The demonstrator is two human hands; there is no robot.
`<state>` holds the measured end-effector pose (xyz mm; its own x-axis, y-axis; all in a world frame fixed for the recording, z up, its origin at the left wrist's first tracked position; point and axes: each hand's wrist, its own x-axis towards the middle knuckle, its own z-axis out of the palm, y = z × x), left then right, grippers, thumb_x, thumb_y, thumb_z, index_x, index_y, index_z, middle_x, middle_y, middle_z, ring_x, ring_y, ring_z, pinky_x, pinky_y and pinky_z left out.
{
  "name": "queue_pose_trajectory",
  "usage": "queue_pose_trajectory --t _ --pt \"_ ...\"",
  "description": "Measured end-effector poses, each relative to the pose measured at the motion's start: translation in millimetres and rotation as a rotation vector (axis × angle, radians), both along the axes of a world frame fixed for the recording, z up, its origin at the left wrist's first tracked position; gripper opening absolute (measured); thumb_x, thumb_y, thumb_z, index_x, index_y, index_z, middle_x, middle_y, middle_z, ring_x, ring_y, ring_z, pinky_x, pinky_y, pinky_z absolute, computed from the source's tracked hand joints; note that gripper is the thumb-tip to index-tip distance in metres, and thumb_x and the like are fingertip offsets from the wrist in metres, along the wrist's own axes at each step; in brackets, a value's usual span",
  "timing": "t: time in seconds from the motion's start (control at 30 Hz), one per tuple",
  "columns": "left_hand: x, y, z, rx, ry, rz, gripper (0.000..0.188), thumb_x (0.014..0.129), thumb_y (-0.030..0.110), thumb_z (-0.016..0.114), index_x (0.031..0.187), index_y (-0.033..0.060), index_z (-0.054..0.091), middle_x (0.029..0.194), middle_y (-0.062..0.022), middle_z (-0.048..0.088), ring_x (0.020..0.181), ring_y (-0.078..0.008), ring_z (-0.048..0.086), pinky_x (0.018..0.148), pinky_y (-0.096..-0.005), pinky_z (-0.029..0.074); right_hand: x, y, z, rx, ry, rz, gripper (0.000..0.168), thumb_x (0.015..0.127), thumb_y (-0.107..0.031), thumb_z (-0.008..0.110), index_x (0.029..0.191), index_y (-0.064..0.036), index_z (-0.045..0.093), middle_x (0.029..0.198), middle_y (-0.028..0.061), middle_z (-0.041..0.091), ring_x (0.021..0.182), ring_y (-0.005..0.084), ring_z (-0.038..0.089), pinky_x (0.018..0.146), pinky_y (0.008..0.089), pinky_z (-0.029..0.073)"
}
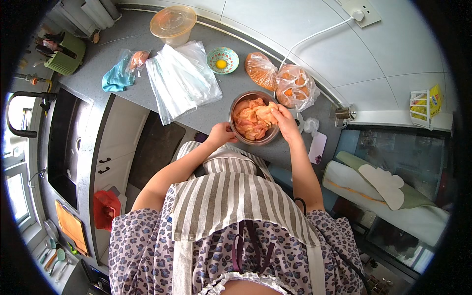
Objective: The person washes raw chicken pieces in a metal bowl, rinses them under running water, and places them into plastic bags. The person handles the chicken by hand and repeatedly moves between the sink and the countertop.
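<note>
A steel bowl (233,125) stands near the counter's front edge, filled with raw chicken pieces (250,118). My left hand (222,133) holds the bowl's rim on its left side. Between the fingers of my right hand (285,120) is one piece of raw chicken (266,113), over the right part of the bowl. Behind the bowl, a patterned small bowl (233,58) contains an egg yolk (221,64). Clear plastic bags (184,79) lie in a flat pile to the left.
Bagged orange crumbs (260,70) and another knotted plastic bag (297,86) sit against the wall. A phone (317,148) lies at right. Behind the bags stands a lidded plastic tub (173,25). A teal cloth (120,75) is near the sink (64,136). A white cord (313,36) runs to the socket.
</note>
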<state>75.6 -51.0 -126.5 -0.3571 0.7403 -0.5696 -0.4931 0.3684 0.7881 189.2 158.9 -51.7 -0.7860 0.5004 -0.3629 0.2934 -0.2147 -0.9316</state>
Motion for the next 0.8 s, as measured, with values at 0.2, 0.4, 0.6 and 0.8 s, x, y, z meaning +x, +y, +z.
queue_pose_trajectory --t 0.2,0.4,0.6,0.8 --pt "2 0 -6 0.029 -0.005 0.003 0.014 0.078 -0.002 0.059 0.088 -0.0098 0.054 0.080 -0.0139 0.061 0.067 -0.0199 0.065 0.056 -0.0270 0.056 -3 7 23 0.365 -0.015 0.074 0.021 0.089 -0.016 0.054 0.104 -0.002 0.056 0.088 0.0030 0.060 0.081 0.0099 0.056 0.072 0.0248 0.046" --pt "1 0 1 0.009 -0.021 -0.008 0.014 0.079 -0.002 0.059 0.090 -0.0087 0.054 0.081 -0.0140 0.062 0.068 -0.0196 0.065 0.058 -0.0270 0.056 18 -25 10 0.779 -0.108 0.656 0.023 0.081 -0.004 0.054 0.101 -0.007 0.063 0.098 0.0086 0.060 0.090 0.0249 0.059 0.080 0.0321 0.048" --pt "2 -1 2 0.015 -0.040 0.013 0.017 0.078 -0.002 0.059 0.092 -0.0087 0.053 0.082 -0.0142 0.062 0.070 -0.0200 0.065 0.058 -0.0277 0.057 33 -14 -20 0.961 -0.235 0.518 0.030 0.075 -0.005 0.056 0.104 -0.009 0.063 0.115 0.0091 0.056 0.098 0.0284 0.056 0.086 0.0347 0.045" --pt "5 3 -3 0.001 0.142 0.067 0.030 0.072 0.001 0.064 0.095 -0.0105 0.049 0.087 -0.0174 0.059 0.070 -0.0222 0.065 0.055 -0.0293 0.057 15 -31 -53 1.208 -0.392 0.633 0.076 0.063 -0.025 0.071 0.131 -0.025 0.038 0.137 0.0179 0.028 0.117 0.0421 0.034 0.092 0.0461 0.040"
